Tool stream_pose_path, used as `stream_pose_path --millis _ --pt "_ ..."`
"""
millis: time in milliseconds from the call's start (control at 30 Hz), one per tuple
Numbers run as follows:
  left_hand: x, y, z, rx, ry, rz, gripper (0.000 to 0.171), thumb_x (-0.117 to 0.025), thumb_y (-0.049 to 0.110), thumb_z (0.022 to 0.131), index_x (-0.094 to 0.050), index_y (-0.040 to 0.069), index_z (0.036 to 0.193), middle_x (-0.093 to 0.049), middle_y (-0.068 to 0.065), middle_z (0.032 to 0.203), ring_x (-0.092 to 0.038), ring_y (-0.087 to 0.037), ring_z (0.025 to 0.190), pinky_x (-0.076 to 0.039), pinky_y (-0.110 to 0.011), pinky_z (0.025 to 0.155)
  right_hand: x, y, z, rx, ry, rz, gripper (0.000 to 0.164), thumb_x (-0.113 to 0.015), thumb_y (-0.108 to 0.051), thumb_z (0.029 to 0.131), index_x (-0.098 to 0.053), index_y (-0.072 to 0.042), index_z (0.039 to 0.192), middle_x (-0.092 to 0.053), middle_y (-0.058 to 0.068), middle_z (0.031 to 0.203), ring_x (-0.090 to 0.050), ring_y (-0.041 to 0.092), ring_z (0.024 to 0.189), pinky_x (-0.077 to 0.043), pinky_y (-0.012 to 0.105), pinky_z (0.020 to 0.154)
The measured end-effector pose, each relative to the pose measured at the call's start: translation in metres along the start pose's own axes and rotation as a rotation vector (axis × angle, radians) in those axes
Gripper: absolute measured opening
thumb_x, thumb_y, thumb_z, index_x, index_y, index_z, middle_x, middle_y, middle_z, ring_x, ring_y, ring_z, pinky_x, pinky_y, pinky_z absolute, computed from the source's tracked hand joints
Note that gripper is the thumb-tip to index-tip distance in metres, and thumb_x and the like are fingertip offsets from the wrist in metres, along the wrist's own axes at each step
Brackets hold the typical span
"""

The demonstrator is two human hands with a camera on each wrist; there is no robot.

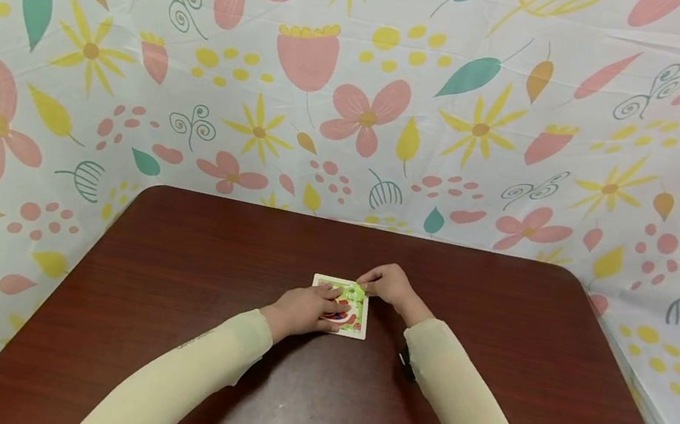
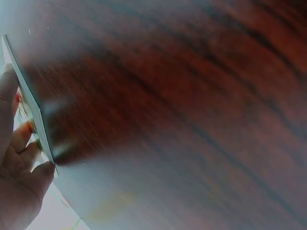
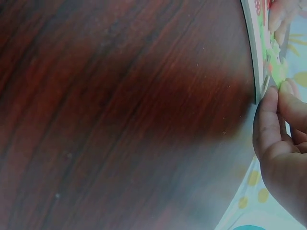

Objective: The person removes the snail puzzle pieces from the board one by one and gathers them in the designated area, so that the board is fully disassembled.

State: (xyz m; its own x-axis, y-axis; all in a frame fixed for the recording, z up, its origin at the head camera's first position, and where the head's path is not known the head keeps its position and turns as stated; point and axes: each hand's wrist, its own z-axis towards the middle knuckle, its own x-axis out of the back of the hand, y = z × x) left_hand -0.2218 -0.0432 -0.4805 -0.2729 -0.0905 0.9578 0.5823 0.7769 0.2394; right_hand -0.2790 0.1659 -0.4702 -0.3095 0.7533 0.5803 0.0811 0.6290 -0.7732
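The board (image 1: pixel 356 315) looks smooth, the table (image 1: pixel 318 381) glossy wood.

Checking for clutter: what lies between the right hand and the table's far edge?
In the head view, bare tabletop separates the right hand from that edge.

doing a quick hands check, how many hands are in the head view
2: the left hand lies over the picture board, and the right hand pinches a green piece at the picture board's far right corner. None seems hidden.
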Motion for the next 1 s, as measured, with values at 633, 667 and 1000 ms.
stream_pose_path --millis 633,667,1000 --pt "0.001 0.001 0.0 -0.002 0.005 -0.016 0.05 -0.059 0.044 0.102 -0.056 0.028 0.149 -0.041 -0.004 0.165 -0.039 -0.03 0.153 -0.047 -0.045 0.116 0.008 0.003 0.001 -0.005 -0.026 0.04 0.019 -0.065 -0.003 0.098 -0.076 0.009 0.108 -0.069 0.028 0.124 -0.076 0.03 0.098 -0.063 0.041 0.089" --pt "0.002 0.001 0.0 -0.002 0.0 -0.019 0.05 -0.059 0.044 0.102 -0.055 0.028 0.149 -0.041 -0.004 0.165 -0.039 -0.03 0.154 -0.047 -0.045 0.116 0.01 0.003 0.001 -0.006 -0.027 0.036 0.019 -0.065 -0.003 0.098 -0.076 0.009 0.109 -0.069 0.028 0.123 -0.076 0.03 0.099 -0.063 0.04 0.089" --pt "0.001 0.0 0.001 -0.007 -0.003 0.008 0.051 -0.059 0.046 0.102 -0.055 0.028 0.149 -0.043 -0.005 0.164 -0.04 -0.03 0.153 -0.046 -0.043 0.117 0.025 0.002 -0.001 -0.005 -0.038 -0.024 0.02 -0.065 -0.005 0.099 -0.076 0.007 0.11 -0.072 0.026 0.122 -0.074 0.022 0.094 -0.063 0.039 0.089"
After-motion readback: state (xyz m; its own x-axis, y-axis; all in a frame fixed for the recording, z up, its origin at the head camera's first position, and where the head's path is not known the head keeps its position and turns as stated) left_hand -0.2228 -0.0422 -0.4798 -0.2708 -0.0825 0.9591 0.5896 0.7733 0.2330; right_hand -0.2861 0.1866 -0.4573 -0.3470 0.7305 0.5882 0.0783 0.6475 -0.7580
